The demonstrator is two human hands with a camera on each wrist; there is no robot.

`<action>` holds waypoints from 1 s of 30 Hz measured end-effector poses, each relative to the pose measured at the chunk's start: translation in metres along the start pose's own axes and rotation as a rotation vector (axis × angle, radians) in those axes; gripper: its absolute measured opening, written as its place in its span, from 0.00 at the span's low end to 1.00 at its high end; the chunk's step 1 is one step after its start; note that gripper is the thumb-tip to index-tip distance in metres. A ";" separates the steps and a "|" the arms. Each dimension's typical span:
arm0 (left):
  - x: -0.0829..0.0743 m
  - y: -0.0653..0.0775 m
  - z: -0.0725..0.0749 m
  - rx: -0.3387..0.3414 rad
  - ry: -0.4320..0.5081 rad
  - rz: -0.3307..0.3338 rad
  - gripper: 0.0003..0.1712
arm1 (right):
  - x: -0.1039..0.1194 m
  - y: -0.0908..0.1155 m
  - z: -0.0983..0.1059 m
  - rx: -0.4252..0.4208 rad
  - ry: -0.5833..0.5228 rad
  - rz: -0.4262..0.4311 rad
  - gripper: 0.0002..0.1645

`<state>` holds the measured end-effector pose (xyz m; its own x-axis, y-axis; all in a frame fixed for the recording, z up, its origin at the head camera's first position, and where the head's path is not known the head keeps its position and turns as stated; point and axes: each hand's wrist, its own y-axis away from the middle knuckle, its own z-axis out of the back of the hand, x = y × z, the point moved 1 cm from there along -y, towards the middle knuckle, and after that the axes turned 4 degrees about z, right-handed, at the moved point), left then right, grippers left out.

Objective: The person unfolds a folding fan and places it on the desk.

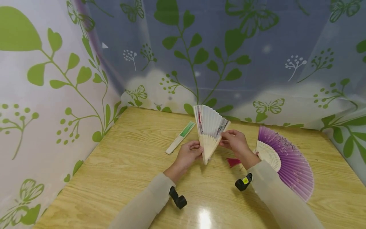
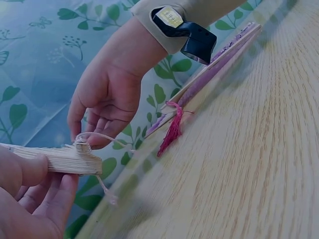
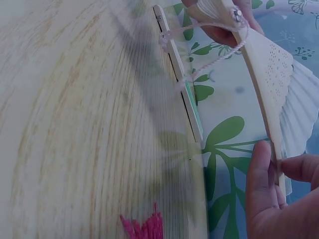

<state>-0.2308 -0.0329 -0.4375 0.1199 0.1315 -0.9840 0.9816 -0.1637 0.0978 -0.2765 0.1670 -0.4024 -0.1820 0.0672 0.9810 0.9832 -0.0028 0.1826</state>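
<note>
A white folding fan (image 1: 211, 122) with pale ribs and printed edge panels is partly spread between both hands, above the table. My left hand (image 1: 188, 155) grips the ribs low down near the pivot, thumb on one side and fingers beneath. With thumb and fingertips my right hand (image 1: 235, 143) pinches the fan's right outer rib. From the pivot hangs a thin pinkish looped cord (image 3: 219, 62). To the left lies a closed folding fan (image 1: 180, 137) with a green panel. A purple fan (image 1: 288, 159) lies spread open at the right, partly behind my right forearm.
The wooden table (image 1: 137, 165) ends at the back against a patterned curtain (image 1: 200, 63) with green leaves and butterflies. Beside my right wrist lies a dark pink tassel (image 1: 233, 162). Black cameras are strapped to both wrists.
</note>
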 end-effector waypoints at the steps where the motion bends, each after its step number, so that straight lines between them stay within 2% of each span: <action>1: 0.000 0.000 0.000 -0.005 0.006 -0.002 0.17 | 0.000 0.000 0.000 -0.001 -0.003 -0.001 0.11; 7: -0.001 -0.003 0.001 -0.045 0.033 -0.012 0.18 | -0.001 0.000 0.000 -0.007 -0.024 -0.002 0.09; 12: -0.001 -0.004 0.003 -0.065 0.056 -0.038 0.19 | -0.001 -0.001 0.000 -0.019 -0.030 -0.011 0.11; 18: -0.004 -0.003 0.005 -0.098 0.096 -0.071 0.18 | -0.003 -0.002 -0.001 -0.060 -0.065 -0.002 0.35; 20: -0.005 -0.002 0.005 -0.106 0.099 -0.078 0.18 | -0.003 -0.002 0.000 -0.072 -0.037 0.011 0.39; 22: -0.005 -0.002 0.006 -0.111 0.104 -0.078 0.18 | -0.004 -0.002 0.000 -0.074 0.000 0.027 0.37; 27: -0.006 -0.003 0.009 -0.127 0.103 -0.073 0.20 | -0.004 -0.001 0.001 -0.058 0.093 0.062 0.17; 30: -0.007 -0.003 0.010 -0.145 0.095 -0.073 0.20 | -0.004 0.000 0.003 -0.038 0.129 0.065 0.11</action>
<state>-0.2362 -0.0429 -0.4323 0.0547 0.2308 -0.9715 0.9985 -0.0088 0.0541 -0.2754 0.1695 -0.4063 -0.1206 -0.0633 0.9907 0.9921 -0.0413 0.1181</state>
